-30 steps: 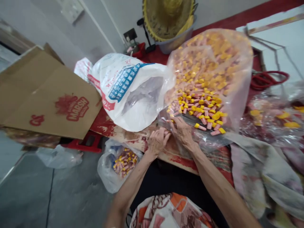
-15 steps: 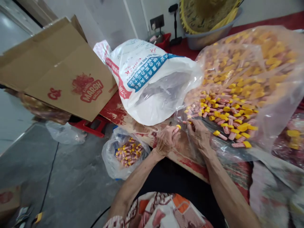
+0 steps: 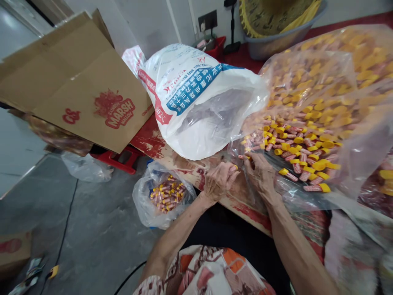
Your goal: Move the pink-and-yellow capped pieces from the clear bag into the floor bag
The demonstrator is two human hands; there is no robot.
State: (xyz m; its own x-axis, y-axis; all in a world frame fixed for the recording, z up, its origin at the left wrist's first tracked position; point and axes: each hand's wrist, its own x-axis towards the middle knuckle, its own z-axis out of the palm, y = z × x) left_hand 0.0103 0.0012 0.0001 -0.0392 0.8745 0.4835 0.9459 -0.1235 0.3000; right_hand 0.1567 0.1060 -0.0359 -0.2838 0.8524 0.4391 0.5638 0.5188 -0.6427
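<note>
My left hand (image 3: 220, 180) is closed around a small clear tube of pink pellets, whose yellow cap (image 3: 235, 167) peeks out past the thumb. Just to the right, my right hand (image 3: 260, 174) has its fingers curled at the edge of the pile, with the fingertips on another yellow-capped tube (image 3: 247, 157) that they partly hide. Many more such tubes (image 3: 299, 162) spill from a large clear plastic bag (image 3: 365, 159) on the right. Below and left of my left hand, an open plastic-lined container (image 3: 144, 211) holds a heap of tubes with yellow caps.
A white printed sack (image 3: 196, 98) lies with its mouth toward me on the worn red bench (image 3: 242, 205). A cardboard box (image 3: 76, 82) stands at left. Behind are a basin (image 3: 270, 45) and a black stand (image 3: 232, 28). A cable (image 3: 66, 221) crosses the floor.
The view has shifted slightly. My left hand has turned and closed further over its tube, so less of it shows. My right hand stays at the pile's edge.
</note>
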